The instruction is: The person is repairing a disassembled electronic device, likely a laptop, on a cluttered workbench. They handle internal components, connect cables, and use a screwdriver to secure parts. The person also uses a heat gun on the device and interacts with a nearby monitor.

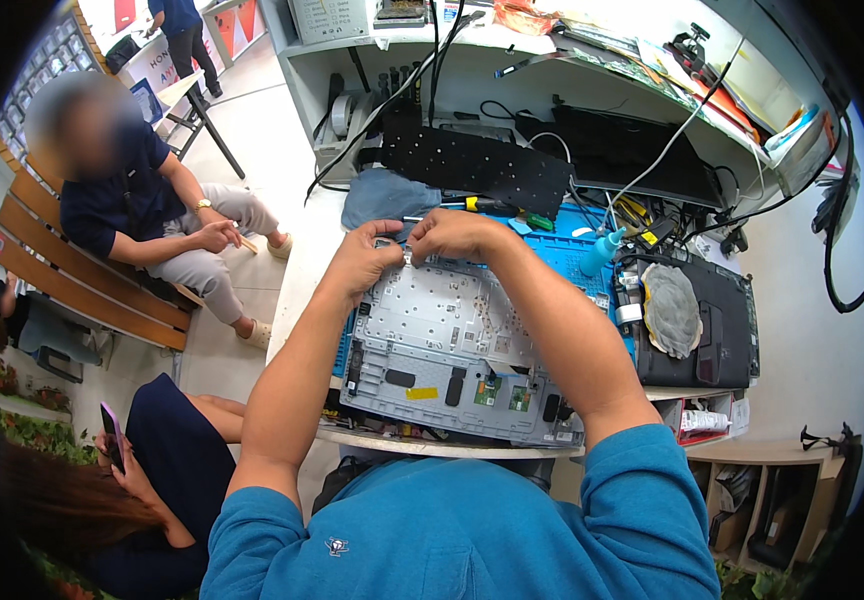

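Observation:
A silver-grey laptop case [422,320], stripped of most parts, lies on the bench in front of me with its inner side up. My left hand [367,262] is at its far left corner, thumb and fingers pinched together. Right beside it, my right hand [449,237] is closed the same way, fingertips pointing down at that corner. A small shiny metal piece [409,258] shows between the fingertips; its kind is too small to tell. Two small green boards [503,394] and a yellow sticker [421,393] sit along the case's near part.
Under the case is a blue work mat [564,255], with a light-blue bottle [604,250] on it. A black laptop [717,335] bearing a grey cloth [672,308] lies to the right. Behind are a screwdriver [489,206], a perforated black sheet [477,168] and cables. A seated person [117,190] is at left.

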The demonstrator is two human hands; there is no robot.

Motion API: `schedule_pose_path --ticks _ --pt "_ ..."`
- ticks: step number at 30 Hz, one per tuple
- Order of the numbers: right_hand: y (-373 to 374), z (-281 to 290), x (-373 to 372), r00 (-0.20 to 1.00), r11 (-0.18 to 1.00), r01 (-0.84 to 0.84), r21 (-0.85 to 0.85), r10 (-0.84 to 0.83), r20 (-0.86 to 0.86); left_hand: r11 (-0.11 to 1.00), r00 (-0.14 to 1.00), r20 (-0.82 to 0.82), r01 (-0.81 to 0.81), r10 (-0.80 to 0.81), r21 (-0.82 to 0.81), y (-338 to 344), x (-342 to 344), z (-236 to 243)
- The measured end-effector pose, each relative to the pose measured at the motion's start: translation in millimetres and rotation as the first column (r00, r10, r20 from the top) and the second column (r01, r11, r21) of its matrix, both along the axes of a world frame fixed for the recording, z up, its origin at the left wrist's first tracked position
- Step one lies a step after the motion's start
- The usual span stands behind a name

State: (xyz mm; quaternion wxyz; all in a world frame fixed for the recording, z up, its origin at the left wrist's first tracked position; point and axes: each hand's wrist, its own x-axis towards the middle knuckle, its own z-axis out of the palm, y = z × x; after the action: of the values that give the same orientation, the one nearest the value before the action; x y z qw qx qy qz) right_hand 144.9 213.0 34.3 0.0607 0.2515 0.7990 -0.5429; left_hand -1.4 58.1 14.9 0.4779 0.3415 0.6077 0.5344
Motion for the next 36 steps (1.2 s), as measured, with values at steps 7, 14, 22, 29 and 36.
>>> schedule_pose_path --ticks 7,14,22,29,36 --pt "-3.6 -2.2 -0.6 0.999 0.998 0.035 -0.045 -0.036 -0.018 1.000 1.000 0.003 -0.008 0.008 0.004 -0.8 -1.2 -1.9" --pt "-3.0 -2.8 -1.8 0.999 0.999 0.032 0.010 -0.032 0.014 1.000 1.000 -0.015 -0.002 0.002 0.012 0.5 -2.0 -2.8" --pt "-0.7 -11.2 -4.6 0.999 0.997 0.027 0.077 -0.030 0.041 0.999 0.993 -0.120 0.006 -0.002 0.031 -2.5 2.5 4.6" --pt "-9.5 11.1 -5.0 0.994 0.973 -0.058 0.224 0.035 0.106 0.965 0.969 -0.179 -0.129 0.172 0.228 -12.8 -27.6 -3.4" --pt "-15.0 6.7 -10.4 0.993 0.959 -0.047 0.279 0.014 0.120 0.907 0.907 -0.304 -0.159 0.290 0.391 -16.9 -30.0 21.2"
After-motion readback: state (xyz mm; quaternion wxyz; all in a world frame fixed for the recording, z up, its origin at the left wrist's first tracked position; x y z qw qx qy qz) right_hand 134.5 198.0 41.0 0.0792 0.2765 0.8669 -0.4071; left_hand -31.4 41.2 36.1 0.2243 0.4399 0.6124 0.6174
